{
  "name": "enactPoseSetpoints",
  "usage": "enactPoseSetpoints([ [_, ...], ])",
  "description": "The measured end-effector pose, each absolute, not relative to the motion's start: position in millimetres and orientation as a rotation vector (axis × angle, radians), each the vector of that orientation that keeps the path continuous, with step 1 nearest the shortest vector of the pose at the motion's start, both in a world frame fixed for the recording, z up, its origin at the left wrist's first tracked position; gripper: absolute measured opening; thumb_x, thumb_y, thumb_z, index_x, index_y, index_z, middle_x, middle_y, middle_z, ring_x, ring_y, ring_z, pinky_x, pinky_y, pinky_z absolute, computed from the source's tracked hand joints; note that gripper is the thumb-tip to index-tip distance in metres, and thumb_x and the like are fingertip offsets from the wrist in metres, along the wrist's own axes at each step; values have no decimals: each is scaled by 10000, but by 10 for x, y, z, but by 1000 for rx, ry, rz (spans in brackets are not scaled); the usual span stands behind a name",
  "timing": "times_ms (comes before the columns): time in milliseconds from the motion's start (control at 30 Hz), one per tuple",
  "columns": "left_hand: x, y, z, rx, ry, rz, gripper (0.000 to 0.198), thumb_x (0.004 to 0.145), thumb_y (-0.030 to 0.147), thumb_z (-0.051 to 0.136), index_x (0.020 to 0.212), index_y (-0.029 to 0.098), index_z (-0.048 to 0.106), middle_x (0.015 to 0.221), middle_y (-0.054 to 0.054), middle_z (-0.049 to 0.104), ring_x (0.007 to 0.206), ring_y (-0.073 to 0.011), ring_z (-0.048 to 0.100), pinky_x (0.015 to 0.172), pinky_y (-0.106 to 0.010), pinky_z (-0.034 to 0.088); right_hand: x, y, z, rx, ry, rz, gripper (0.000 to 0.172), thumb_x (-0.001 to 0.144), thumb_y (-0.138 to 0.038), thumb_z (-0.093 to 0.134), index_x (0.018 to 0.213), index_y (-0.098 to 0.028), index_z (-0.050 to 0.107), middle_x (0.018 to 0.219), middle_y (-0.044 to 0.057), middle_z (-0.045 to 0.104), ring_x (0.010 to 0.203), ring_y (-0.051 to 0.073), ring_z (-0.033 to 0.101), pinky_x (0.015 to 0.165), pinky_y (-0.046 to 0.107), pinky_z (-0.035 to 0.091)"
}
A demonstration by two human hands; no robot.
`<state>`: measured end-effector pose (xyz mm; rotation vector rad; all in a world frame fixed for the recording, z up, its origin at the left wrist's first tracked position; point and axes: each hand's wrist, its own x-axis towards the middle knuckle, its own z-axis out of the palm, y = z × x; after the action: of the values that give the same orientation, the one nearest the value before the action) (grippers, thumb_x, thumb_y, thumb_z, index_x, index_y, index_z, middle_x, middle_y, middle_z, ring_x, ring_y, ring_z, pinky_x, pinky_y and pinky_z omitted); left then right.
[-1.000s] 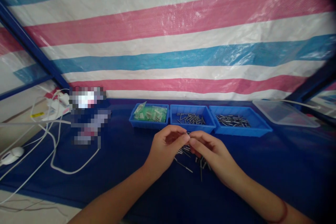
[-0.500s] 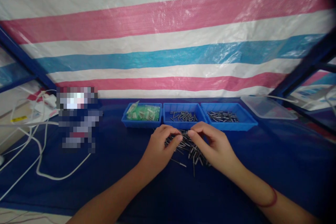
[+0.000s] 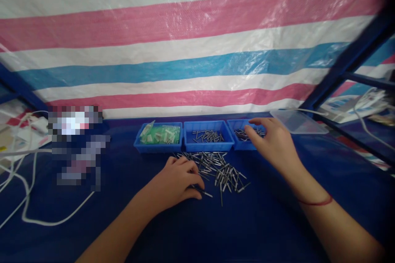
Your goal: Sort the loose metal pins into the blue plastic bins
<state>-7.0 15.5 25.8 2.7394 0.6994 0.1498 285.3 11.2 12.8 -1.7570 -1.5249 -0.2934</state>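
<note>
A loose pile of metal blind rivets lies on the dark blue table in front of three blue trays. My left hand is low at the pile's left edge. Its fingers curl with thumb and forefinger apart around the end of a single rivet lying on the table. Over the right blue tray hovers my right hand, thumb and forefinger spread, with nothing visible between them. More rivets lie in that tray, partly hidden by the hand.
The middle tray holds rivets; the left tray holds a green-backed bag of small parts. A clear plastic lid lies at the back right. White cables loop across the left side, near a pixelated area. A striped sheet hangs behind.
My right hand has moved from the pile up and right to the right tray. My left hand has lowered toward the single rivet. The view has shifted slightly right.
</note>
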Motion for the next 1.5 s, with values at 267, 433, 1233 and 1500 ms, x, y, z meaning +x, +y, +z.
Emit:
enactPoseSetpoints([
  [267,67,74,118,2836,797,206,137,896,343,575,891,241,667,1029,-23,617,998,-202,497,816,-339,287,2323,-135,209,-1456,-1696,-30,136,835,-305,551,864,-221,654,946,73,638,925,244,590,842,394,445],
  [433,140,69,123,2559,942,556,164,953,255,466,945,196,619,974,-30,663,934,-174,561,842,-323,332,2046,-301,209,-1248,-1919,408,85,856,-275,546,861,-234,619,867,46,631,809,197,593,729,325,466],
  [1233,262,35,149,1380,938,1087,161,799,298,649,881,160,661,833,-19,694,779,-154,642,746,-260,500,1852,-276,108,-1230,-1401,1042,261,815,-450,594,818,-199,669,699,15,642,601,139,572,567,266,491],
  [1500,244,41,101,1660,991,1027,157,870,284,562,926,163,645,880,-32,666,767,-147,601,704,-239,461,1923,-286,36,-1219,-1465,753,159,847,-377,590,890,-229,632,779,25,642,700,170,584,606,294,466],
])
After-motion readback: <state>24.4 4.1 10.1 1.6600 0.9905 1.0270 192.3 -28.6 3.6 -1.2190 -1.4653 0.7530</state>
